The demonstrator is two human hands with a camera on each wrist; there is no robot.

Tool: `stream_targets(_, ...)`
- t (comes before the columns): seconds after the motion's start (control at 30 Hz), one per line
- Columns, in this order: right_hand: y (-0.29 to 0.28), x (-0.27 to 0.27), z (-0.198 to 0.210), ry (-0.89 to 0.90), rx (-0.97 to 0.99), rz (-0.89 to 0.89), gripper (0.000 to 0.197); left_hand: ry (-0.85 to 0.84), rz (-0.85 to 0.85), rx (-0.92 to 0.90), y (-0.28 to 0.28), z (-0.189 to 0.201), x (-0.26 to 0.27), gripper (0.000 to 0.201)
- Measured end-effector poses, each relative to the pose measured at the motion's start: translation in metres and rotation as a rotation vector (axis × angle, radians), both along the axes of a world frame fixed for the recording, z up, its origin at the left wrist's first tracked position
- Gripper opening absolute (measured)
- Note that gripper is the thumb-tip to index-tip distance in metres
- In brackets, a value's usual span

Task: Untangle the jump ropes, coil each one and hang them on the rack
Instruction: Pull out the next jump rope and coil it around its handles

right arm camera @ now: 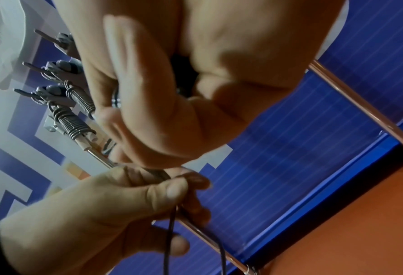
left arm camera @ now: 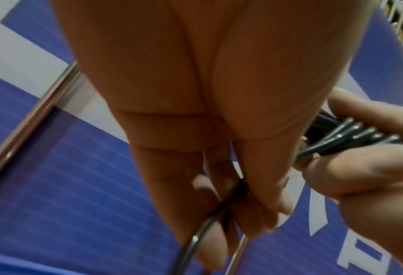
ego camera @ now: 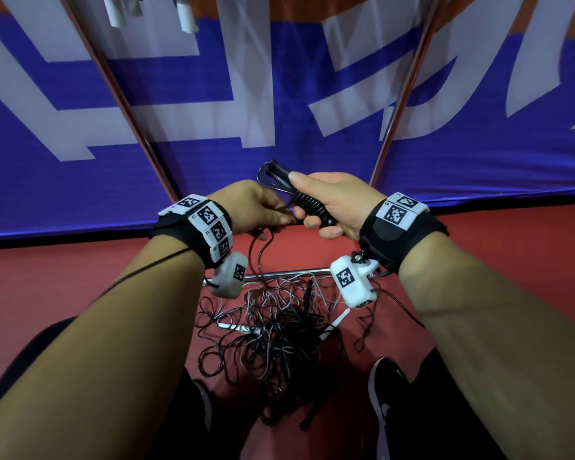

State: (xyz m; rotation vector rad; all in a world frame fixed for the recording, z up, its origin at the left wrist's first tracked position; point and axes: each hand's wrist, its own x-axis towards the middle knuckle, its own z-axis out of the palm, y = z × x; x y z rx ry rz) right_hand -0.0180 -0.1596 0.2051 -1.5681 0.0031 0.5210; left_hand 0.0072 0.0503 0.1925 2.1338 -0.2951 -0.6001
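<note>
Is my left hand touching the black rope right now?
Touching. The head view shows the left hand pinching the black rope; the left wrist view shows its fingertips closed on the cord.

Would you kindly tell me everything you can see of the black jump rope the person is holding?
The black jump rope is thin, glossy cord, plastic-looking, wound in tight turns around its handles into a compact bundle. The right hand grips that bundle, tilted, with short loops and the handle tips sticking out past the thumb. The left hand pinches the loose cord beside the bundle. From there the strands hang down towards the tangled pile on the red floor.
</note>
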Motion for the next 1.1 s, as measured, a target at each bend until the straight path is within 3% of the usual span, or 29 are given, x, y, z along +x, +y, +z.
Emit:
stream_targets(0.13,-0.001,-0.001,0.002,0.044,0.045,0.088,0.067,-0.228,0.097,0.116,0.001,0.001,0.004,0.006)
stream_targets(0.27,-0.008,-0.003,0.009,0.145,0.106,0.213,0.051,-0.367,0.069,-0.001,0.011,0.008,0.009,0.015)
stream_targets(0.33,-0.008,-0.007,0.011,0.178,0.058,0.314,0.044,-0.357,0.004,-0.124,0.017,0.014,0.01,0.014)
stream_targets(0.43,-0.006,-0.01,0.006,0.204,-0.069,0.413,0.035,-0.327,-0.064,-0.147,0.018,0.02,0.01,0.02)
stream_targets(0.6,-0.007,-0.005,-0.002,0.202,-0.263,0.451,0.036,-0.497,-0.143,0.018,0.009,0.022,0.006,0.023)
stream_targets(0.8,-0.004,0.003,-0.016,0.054,-0.522,0.4,0.047,-0.699,-0.239,0.27,-0.005,0.02,0.006,0.021)
stream_targets(0.93,-0.003,0.004,-0.025,-0.065,-0.706,0.36,0.044,-0.687,-0.289,0.366,-0.012,0.012,0.007,0.023)
stream_targets(1.1,-0.005,0.004,-0.026,-0.191,-0.861,0.305,0.04,-0.476,-0.29,0.491,-0.017,0.018,0.001,0.026)
